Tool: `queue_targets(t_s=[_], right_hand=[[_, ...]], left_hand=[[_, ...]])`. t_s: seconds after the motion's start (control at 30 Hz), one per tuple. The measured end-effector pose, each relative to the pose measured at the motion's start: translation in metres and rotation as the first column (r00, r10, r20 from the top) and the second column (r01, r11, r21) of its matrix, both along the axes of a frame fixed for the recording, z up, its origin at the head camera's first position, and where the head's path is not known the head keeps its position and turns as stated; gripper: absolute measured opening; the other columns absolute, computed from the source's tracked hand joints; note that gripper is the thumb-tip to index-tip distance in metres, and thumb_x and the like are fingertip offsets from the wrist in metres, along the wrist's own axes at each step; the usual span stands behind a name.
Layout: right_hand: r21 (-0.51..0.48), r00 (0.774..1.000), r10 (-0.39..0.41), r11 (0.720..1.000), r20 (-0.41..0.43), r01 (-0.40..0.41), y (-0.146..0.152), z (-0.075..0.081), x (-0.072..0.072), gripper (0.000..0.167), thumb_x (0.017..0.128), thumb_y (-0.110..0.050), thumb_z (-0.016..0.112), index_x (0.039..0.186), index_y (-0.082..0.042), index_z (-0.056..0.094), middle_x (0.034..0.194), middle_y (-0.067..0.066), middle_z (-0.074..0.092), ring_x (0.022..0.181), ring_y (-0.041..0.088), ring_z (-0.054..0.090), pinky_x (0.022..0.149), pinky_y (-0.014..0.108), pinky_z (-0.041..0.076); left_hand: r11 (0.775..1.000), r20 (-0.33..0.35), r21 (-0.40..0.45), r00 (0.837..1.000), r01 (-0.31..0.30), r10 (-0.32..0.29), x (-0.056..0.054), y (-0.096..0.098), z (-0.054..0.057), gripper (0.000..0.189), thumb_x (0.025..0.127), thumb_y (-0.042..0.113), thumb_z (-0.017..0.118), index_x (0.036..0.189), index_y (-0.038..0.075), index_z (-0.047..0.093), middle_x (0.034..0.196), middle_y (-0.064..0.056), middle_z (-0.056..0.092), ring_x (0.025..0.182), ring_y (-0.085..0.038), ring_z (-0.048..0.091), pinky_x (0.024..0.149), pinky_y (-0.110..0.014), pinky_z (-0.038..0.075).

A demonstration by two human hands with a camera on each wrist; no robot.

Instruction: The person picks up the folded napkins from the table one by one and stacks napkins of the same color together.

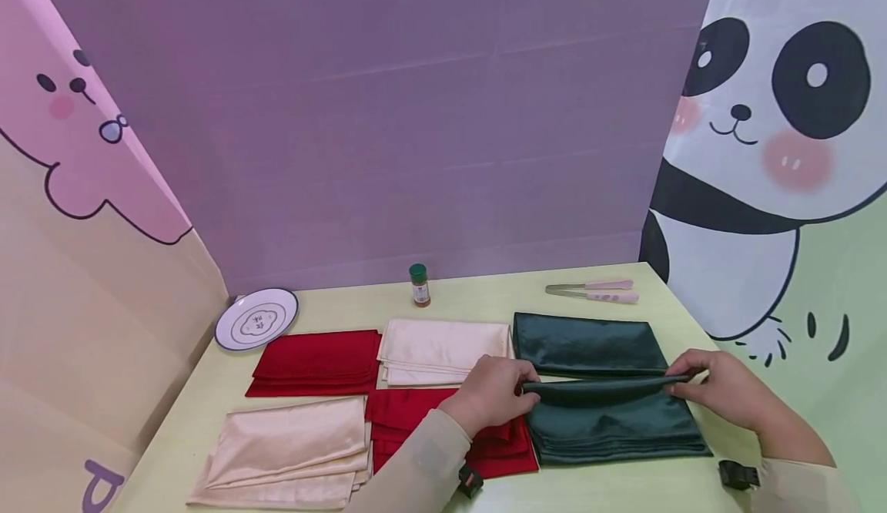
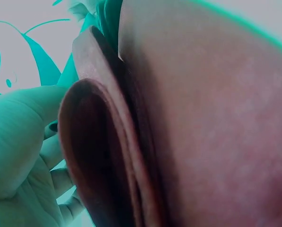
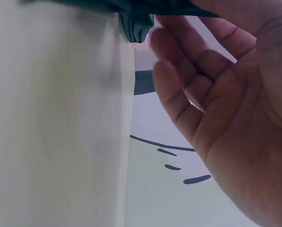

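In the head view, my left hand [image 1: 488,393] pinches the left end of the upper edge of a folded dark green satin cloth [image 1: 617,428]. At the other end of that edge, my right hand [image 1: 728,390] pinches the cloth between thumb and fingers. The edge is raised slightly between the two hands. Just behind lies another folded dark green cloth [image 1: 589,343]. A folded red cloth [image 1: 416,413] lies partly under my left forearm. Close folds of fabric [image 2: 107,142] fill much of the left wrist view. The right wrist view shows the right palm with its lower fingers loosely bent.
Left of the hands lie a folded white cloth [image 1: 443,347], another red cloth [image 1: 319,359] and a folded cream cloth [image 1: 291,444]. Behind them stand a plate [image 1: 287,320] and a green-capped spice jar [image 1: 420,290]. Two pink-handled knives [image 1: 610,297] lie at the back right.
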State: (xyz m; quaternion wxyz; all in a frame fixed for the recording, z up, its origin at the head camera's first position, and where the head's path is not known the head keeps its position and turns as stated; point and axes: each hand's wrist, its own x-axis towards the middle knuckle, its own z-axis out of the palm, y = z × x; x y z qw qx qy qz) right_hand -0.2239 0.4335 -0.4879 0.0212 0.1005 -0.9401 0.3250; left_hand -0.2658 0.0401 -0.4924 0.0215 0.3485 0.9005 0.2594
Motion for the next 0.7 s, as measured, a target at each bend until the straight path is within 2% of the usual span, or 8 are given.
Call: queue_targets(t_s=[0.17, 0.43, 0.5, 0.6, 0.7], right_hand=[[-0.073, 0.997, 0.025, 0.997, 0.072, -0.019, 0.0011, 0.0005, 0.0005, 0.012, 0.094, -0.007, 0.077, 0.1, -0.007, 0.066, 0.095, 0.002, 0.073, 0.081, 0.012, 0.066, 0.068, 0.029, 0.056], [-0.076, 1.0, 0.009, 0.997, 0.012, -0.008, 0.0012, 0.002, 0.002, 0.016, 0.096, -0.009, 0.076, 0.107, -0.005, 0.066, 0.089, 0.003, 0.066, 0.072, 0.012, 0.06, 0.063, 0.028, 0.052], [-0.078, 1.0, -0.011, 0.997, -0.003, 0.01, 0.0014, 0.0013, 0.0014, 0.02, 0.096, -0.01, 0.076, 0.112, -0.004, 0.064, 0.089, 0.003, 0.064, 0.071, 0.012, 0.059, 0.062, 0.028, 0.052], [-0.104, 0.999, -0.033, 0.994, -0.019, 0.031, 0.0023, 0.0007, 0.0013, 0.03, 0.097, -0.01, 0.075, 0.117, 0.0, 0.055, 0.084, 0.004, 0.063, 0.068, 0.012, 0.057, 0.061, 0.028, 0.048], [-0.13, 0.996, -0.081, 0.989, -0.043, 0.075, 0.0032, -0.0001, 0.0022, 0.033, 0.097, -0.01, 0.076, 0.111, 0.0, 0.047, 0.076, 0.004, 0.062, 0.064, 0.012, 0.055, 0.058, 0.028, 0.044]], left_hand=[[0.999, 0.031, 0.035, 0.999, -0.007, 0.006, 0.0014, 0.0002, -0.0005, 0.028, 0.093, 0.03, 0.081, 0.117, 0.027, 0.068, 0.084, 0.019, 0.064, 0.073, 0.003, 0.056, 0.07, -0.016, 0.047], [0.994, 0.128, 0.103, 0.991, -0.038, 0.025, 0.0041, -0.0002, 0.003, 0.04, 0.09, 0.025, 0.085, 0.124, 0.029, 0.066, 0.102, 0.015, 0.068, 0.086, 0.001, 0.057, 0.076, -0.017, 0.051], [0.99, 0.169, 0.132, 0.985, -0.043, 0.02, 0.0044, -0.0001, 0.0037, 0.044, 0.088, 0.022, 0.087, 0.124, 0.031, 0.063, 0.107, 0.012, 0.069, 0.087, 0.001, 0.057, 0.076, -0.018, 0.052], [0.976, 0.252, 0.21, 0.968, -0.062, 0.007, 0.0041, 0.0, 0.004, 0.05, 0.087, 0.017, 0.088, 0.122, 0.031, 0.055, 0.111, 0.009, 0.068, 0.087, -0.002, 0.059, 0.075, -0.02, 0.054], [0.95, 0.323, 0.3, 0.946, -0.089, -0.014, 0.0033, -0.0007, 0.0039, 0.051, 0.087, 0.014, 0.087, 0.117, 0.029, 0.049, 0.108, 0.009, 0.066, 0.086, -0.005, 0.061, 0.075, -0.022, 0.055]])
